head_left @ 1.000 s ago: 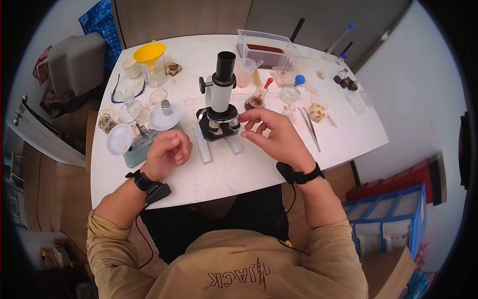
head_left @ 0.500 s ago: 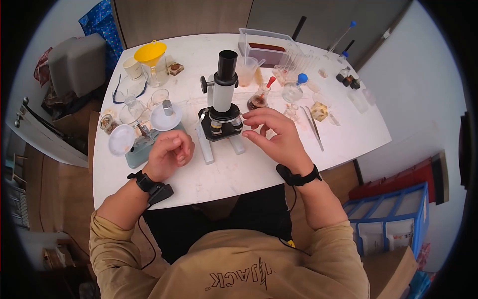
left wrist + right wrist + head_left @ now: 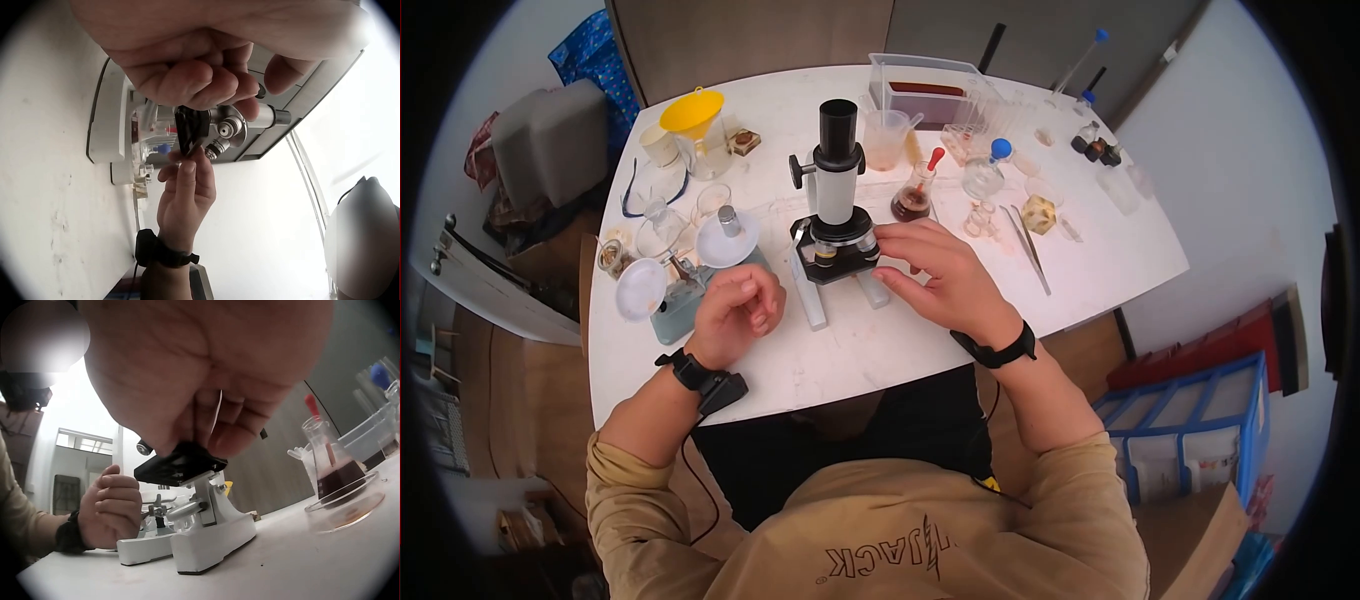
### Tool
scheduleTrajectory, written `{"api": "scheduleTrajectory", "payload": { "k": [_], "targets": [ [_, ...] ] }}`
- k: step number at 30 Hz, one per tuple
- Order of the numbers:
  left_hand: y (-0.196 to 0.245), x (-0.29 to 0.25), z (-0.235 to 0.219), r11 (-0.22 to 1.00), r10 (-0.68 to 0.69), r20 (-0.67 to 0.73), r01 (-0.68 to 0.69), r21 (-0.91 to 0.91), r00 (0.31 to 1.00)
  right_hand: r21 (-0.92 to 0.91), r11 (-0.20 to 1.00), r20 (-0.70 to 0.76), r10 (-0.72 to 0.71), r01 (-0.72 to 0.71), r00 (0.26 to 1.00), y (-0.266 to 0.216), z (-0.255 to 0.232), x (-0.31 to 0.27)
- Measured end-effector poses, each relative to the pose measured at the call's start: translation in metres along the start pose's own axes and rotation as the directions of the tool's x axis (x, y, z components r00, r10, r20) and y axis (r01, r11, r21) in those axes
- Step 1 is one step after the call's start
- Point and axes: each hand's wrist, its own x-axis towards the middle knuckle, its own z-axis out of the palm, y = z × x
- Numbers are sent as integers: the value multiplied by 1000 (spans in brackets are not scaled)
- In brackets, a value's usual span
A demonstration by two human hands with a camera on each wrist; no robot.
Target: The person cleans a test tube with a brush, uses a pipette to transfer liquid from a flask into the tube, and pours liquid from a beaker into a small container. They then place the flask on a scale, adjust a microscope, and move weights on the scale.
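Note:
A black-and-white microscope [image 3: 835,195] stands upright on the white table, its black stage [image 3: 181,464] facing the person. At the stage's right edge is my right hand [image 3: 945,275], thumb below and fingers above. It pinches a thin, flat piece that looks like a glass slide [image 3: 197,147]; most of this is hidden by the fingers. My left hand [image 3: 738,315] holds nothing, its fingers loosely curled with the palm turned inward. It is left of the microscope's foot, in front of a balance [image 3: 675,318] with two white pans.
Right of the microscope stand a flask [image 3: 910,205] of dark liquid with a red-topped dropper, a blue-stoppered bottle [image 3: 983,180] and tweezers [image 3: 1030,250]. A clear bin [image 3: 925,90] stands behind. Back left are a yellow funnel [image 3: 692,112] and glassware.
My right hand has moved slightly in toward the stage, and its fingers lie closer over the edge. The left hand keeps its pose. The head view has shifted a little.

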Motion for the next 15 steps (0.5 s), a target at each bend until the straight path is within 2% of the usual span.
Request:
{"api": "scheduleTrajectory", "payload": {
  "k": [11,15],
  "targets": [
    [0,0,2,1000,-8,-11,8,-14,1000,-88,992,27,-84,86,996,4,-4,6],
    [-1,0,1,1000,-3,-2,3,-1,1000,-69,994,13,-90,91,996,7,-3,6]
  ]
}}
